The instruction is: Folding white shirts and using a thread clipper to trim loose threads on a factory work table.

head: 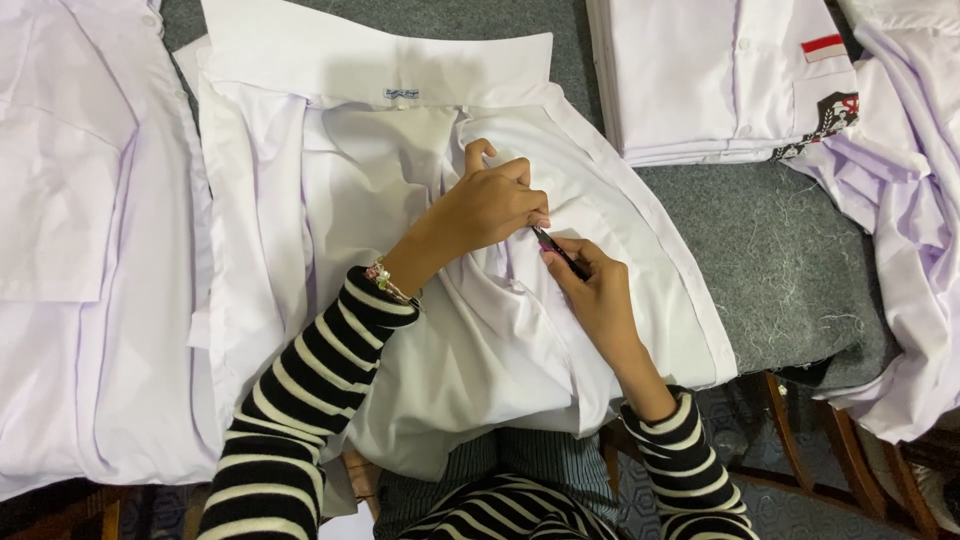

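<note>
Pinching a fold of the white shirt (420, 180) mid-table: left hand (487, 205), closed on cloth. Touching it from the right, right hand (595, 290) clamped on a small dark tool (560, 252), angled far-left toward the pinch.

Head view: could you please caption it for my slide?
Left hand pinches a white shirt while right hand works a small dark tool on it.

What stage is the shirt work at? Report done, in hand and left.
Done, by the look of it: a folded stack of white shirts lies at top right. In hand: the left hand pinches the fabric of the open shirt while the right hand works a small dark tool at it. Possibly left: loose shirts at the left and far right.
</note>
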